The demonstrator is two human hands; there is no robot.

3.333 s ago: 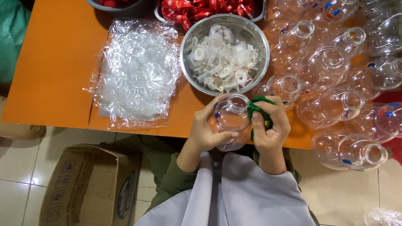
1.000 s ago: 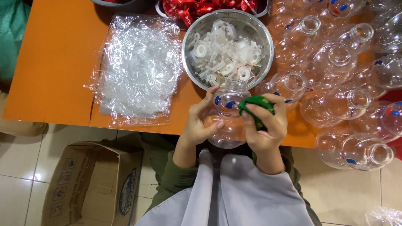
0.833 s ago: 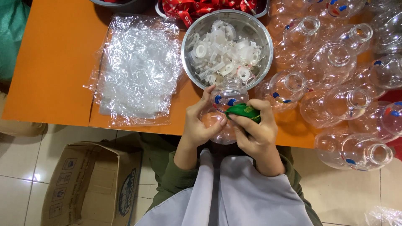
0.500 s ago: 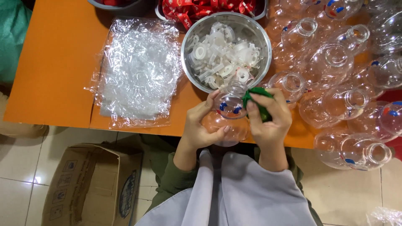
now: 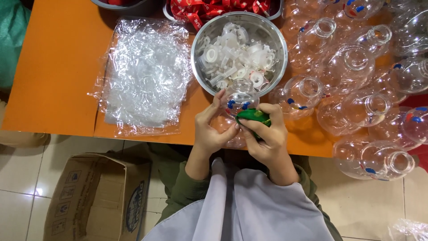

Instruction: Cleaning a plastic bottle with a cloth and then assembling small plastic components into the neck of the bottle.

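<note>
clear plastic bottle (image 5: 239,99), near front edge of orange table (image 5: 58,67): left hand (image 5: 213,129) grips it; right hand (image 5: 266,134) has brought green cloth (image 5: 253,118) back down against its side.

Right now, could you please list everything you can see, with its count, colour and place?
clear bottle: one, with blue and red dots, held over the table's near edge
green cloth: one, pressed on that bottle
steel bowl: one, silver, table middle, full of white plastic caps
clear bottles: many, piled at right
plastic wrap: one clear pile, left of the bowl
red ribbons: a heap in a tray at the far edge
table: one, orange
cardboard box: one, brown, on the floor
left hand: holds the bottle
right hand: holds the cloth
</note>
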